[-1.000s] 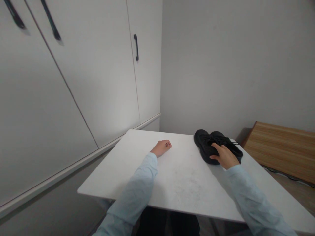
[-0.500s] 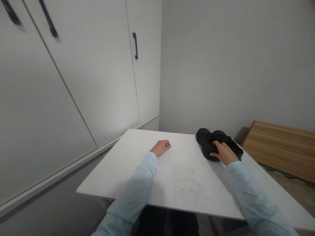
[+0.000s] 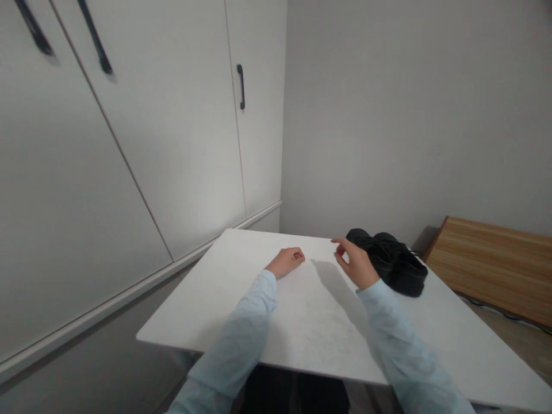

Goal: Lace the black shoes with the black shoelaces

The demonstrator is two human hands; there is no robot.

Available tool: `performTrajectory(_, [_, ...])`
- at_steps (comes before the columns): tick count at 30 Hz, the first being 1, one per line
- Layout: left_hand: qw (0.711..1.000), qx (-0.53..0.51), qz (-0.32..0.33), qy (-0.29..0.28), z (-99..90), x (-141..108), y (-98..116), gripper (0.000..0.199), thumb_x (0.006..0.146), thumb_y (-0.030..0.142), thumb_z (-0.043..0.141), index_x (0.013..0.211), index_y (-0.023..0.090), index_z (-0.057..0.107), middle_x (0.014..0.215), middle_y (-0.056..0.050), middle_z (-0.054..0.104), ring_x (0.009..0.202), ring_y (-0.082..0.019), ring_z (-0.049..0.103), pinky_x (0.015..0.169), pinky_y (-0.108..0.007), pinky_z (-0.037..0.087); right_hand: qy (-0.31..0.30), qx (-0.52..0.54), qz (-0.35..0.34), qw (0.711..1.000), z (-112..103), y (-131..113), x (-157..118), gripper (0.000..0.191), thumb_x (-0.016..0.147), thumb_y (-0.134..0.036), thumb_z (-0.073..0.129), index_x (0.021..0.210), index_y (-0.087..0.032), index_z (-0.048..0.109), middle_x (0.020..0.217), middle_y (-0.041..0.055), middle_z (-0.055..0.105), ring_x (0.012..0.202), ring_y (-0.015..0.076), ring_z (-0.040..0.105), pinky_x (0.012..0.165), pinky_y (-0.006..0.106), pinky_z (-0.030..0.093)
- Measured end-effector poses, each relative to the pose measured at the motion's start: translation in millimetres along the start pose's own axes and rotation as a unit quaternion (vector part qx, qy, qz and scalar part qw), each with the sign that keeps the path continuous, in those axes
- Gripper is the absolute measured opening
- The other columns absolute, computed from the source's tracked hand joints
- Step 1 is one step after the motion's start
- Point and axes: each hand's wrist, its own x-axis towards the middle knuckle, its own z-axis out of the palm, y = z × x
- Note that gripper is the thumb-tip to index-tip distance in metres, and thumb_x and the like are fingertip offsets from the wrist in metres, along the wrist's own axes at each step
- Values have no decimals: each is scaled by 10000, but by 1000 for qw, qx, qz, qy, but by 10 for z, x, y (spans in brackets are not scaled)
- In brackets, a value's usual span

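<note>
A pair of black lace-up shoes (image 3: 401,267) sits side by side near the far right edge of the white table (image 3: 319,328). My right hand (image 3: 354,263) hovers just left of them, its thumb and fingers apart and holding nothing; its shadow falls on the tabletop. It covers part of the nearer shoe from my view. Around the middle of the table rests my left hand (image 3: 286,262), fingers loosely curled in, with nothing visible in them. Light blue sleeves cover both arms.
White cabinets with black handles (image 3: 241,86) stand along the left side. A grey wall (image 3: 388,126) rises behind the table. To the right is a wood-grain board (image 3: 491,264), with a dark cable (image 3: 509,315) running along its lower edge.
My right hand has let go of the shoes and moved left, off them. The shoes stay at the table's far right. My left hand has hardly moved.
</note>
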Motion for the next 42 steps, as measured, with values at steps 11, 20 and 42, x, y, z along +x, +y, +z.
performTrajectory(11, [1000, -3, 3, -23, 7, 1, 67, 177, 779, 245, 495, 811, 156, 644, 740, -13, 658, 696, -122, 574, 660, -217, 431, -105, 40, -63, 992, 873, -200, -120, 297, 673, 22, 440, 829, -178, 595, 791, 13, 543, 651, 119, 506, 658, 224, 405])
performTrajectory(20, [999, 35, 4, -29, 25, -17, 86, 178, 774, 243, 498, 821, 162, 649, 760, -16, 661, 704, -129, 577, 673, -225, 436, -120, 61, -47, 990, 923, -160, -162, 287, 678, 28, 458, 778, -181, 626, 810, 18, 553, 662, 122, 517, 675, 230, 415])
performTrajectory(42, [984, 178, -4, -21, 22, -33, 0, 183, 808, 184, 451, 841, 171, 630, 819, -70, 655, 801, -181, 592, 744, -267, 418, 37, -52, 10, 998, 580, 21, -103, 265, 780, -108, 450, 1001, -162, 585, 931, 101, 555, 918, 235, 499, 806, 359, 407])
